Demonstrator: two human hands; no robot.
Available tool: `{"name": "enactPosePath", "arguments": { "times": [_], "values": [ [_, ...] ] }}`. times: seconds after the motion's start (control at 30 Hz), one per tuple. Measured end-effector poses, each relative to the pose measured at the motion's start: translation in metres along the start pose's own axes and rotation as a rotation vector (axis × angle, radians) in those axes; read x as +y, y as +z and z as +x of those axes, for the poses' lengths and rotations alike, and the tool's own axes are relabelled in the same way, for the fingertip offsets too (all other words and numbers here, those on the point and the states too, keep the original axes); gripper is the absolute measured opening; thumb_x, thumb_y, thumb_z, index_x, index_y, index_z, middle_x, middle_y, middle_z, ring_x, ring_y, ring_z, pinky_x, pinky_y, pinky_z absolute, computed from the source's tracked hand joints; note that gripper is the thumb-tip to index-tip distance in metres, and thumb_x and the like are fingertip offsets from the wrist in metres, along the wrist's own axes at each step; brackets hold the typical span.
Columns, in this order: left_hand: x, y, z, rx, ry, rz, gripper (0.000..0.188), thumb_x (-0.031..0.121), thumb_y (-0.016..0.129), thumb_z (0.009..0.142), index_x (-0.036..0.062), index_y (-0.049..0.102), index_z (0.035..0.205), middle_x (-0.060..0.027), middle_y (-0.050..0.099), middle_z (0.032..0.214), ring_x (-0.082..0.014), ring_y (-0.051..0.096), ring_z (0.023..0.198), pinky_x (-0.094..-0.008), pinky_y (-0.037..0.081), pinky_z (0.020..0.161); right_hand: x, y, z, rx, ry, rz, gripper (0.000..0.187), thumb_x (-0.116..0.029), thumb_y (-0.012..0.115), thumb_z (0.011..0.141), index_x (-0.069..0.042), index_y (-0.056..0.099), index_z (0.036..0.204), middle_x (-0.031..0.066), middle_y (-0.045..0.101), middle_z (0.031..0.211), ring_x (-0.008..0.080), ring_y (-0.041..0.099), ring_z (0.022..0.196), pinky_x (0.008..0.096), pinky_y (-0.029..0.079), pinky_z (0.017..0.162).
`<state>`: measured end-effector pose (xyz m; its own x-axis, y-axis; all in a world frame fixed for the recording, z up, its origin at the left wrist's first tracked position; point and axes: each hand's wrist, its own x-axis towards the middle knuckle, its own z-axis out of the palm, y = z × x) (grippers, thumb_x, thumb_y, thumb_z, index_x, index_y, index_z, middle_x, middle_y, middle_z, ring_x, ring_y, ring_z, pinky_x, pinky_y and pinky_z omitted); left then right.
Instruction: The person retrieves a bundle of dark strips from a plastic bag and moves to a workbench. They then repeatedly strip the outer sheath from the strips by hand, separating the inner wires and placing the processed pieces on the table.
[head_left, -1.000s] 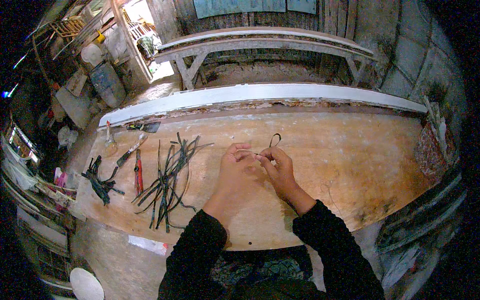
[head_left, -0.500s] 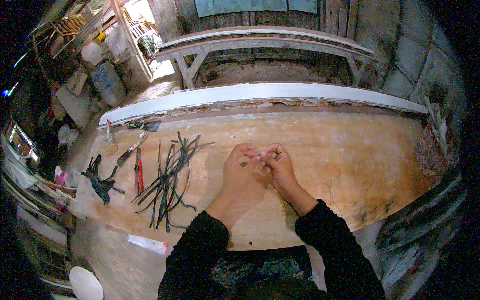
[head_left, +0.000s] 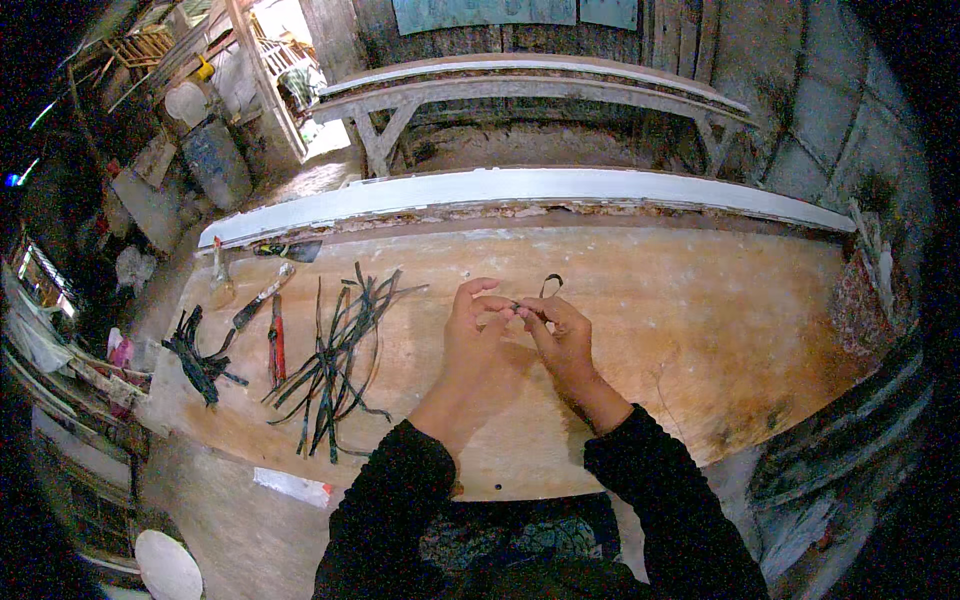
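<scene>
Over the middle of the wooden board, left hand and right hand both pinching a thin dark strip; best kept taut, fingertips close, bending slowly.

Bare board lies right of the hands; dark strips crowd the left.

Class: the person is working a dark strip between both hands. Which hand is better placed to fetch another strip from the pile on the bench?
Probably the left hand: the pile of dark strips lies on its side of the bench.
</scene>
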<state>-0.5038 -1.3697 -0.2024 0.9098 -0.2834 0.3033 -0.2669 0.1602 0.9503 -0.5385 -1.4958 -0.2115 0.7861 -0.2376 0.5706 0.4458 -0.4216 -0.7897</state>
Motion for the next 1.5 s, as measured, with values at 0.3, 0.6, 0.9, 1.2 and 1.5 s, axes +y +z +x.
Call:
{"name": "enactPosePath", "arguments": {
  "times": [0.3,0.6,0.9,1.2,1.5],
  "values": [
    [0.018,0.005,-0.008,0.028,0.035,0.258,0.048,0.0,0.058,0.074,0.0062,0.034,0.115,-0.0068,0.056,0.084,-0.0127,0.055,0.077,-0.0247,0.048,0.059,0.003,-0.004,0.005,-0.105,-0.09,-0.065,0.014,-0.008,0.059,0.074,-0.004,0.06,0.088,0.0104,0.059,0.08,0.0223,0.058,0.07,0.0288,0.047,0.059],
    [0.023,0.006,-0.009,-0.013,0.14,0.351,0.069,-0.003,0.059,0.072,0.0139,0.019,0.125,-0.0068,0.056,0.085,-0.0137,0.054,0.079,-0.0255,0.047,0.065,-0.013,-0.008,0.006,-0.172,0.052,-0.125,0.012,-0.012,0.058,0.075,-0.002,0.055,0.082,0.0115,0.056,0.074,0.0241,0.056,0.066,0.0313,0.045,0.059],
    [0.024,0.015,-0.014,0.005,-0.011,0.21,0.074,-0.009,0.054,0.071,0.0175,0.011,0.126,-0.0075,0.054,0.084,-0.0138,0.053,0.077,-0.0267,0.047,0.066,-0.005,-0.005,0.002,-0.161,0.095,-0.079,0.01,-0.007,0.058,0.075,0.001,0.054,0.078,0.0079,0.052,0.071,0.0139,0.05,0.062,0.0254,0.041,0.055],
    [0.021,0.009,-0.011,-0.067,0.234,0.374,0.071,-0.011,0.055,0.069,0.015,0.014,0.121,-0.0084,0.055,0.08,-0.0143,0.055,0.076,-0.0278,0.048,0.064,-0.004,-0.001,0.001,-0.205,0.166,0.087,0.009,-0.01,0.055,0.075,-0.004,0.048,0.076,0.0057,0.049,0.07,0.0161,0.049,0.063,0.0276,0.042,0.058],
    [0.01,0.002,-0.001,0.085,-0.291,-0.243,0.057,-0.009,0.056,0.07,0.0105,0.024,0.113,-0.0091,0.056,0.079,-0.0153,0.056,0.072,-0.0266,0.048,0.06,-0.004,0.001,0.002,-0.291,0.67,0.709,0.002,-0.01,0.048,0.082,-0.008,0.047,0.08,0.0008,0.052,0.074,0.0082,0.051,0.063,0.02,0.04,0.047]
  ]
}}
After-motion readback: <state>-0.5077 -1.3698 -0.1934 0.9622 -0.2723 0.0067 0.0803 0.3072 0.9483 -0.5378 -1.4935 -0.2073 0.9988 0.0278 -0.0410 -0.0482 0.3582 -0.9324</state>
